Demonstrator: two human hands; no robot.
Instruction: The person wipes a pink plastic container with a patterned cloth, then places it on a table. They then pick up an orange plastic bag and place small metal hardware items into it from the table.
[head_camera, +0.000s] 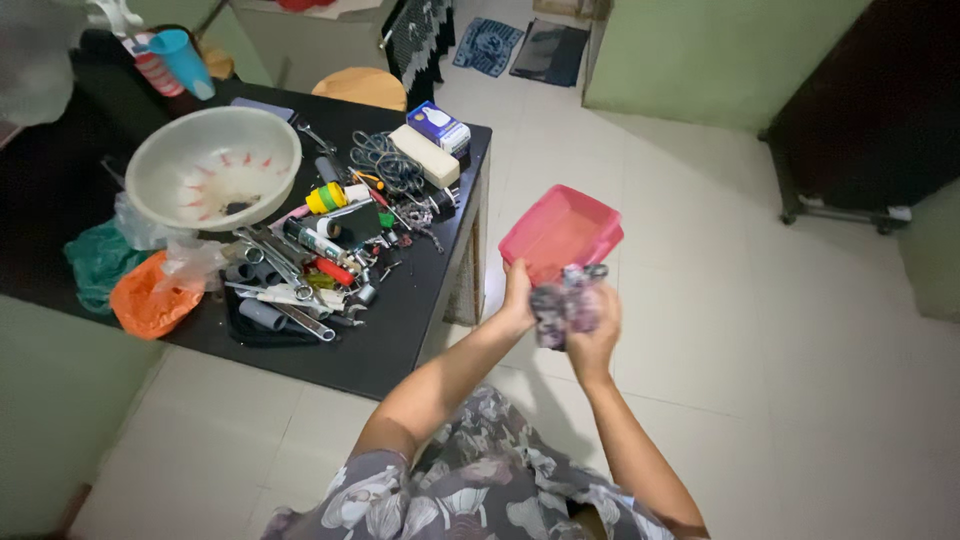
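I hold both forearms out in front of me over the floor, my left hand (518, 290) curled around the near edge of a pink tray (560, 232) and my right hand (592, 325) clenched on a bunched patterned cloth (566, 305) pressed against that same edge. The tray is a shallow, rectangular plastic one, tilted with its hollow facing me, held in the air just off the right edge of the black counter (400, 330). The counter's middle is crowded with wrenches (285, 270) and a white bowl (213, 168), while pale tiled floor (760, 340) lies open to my right.
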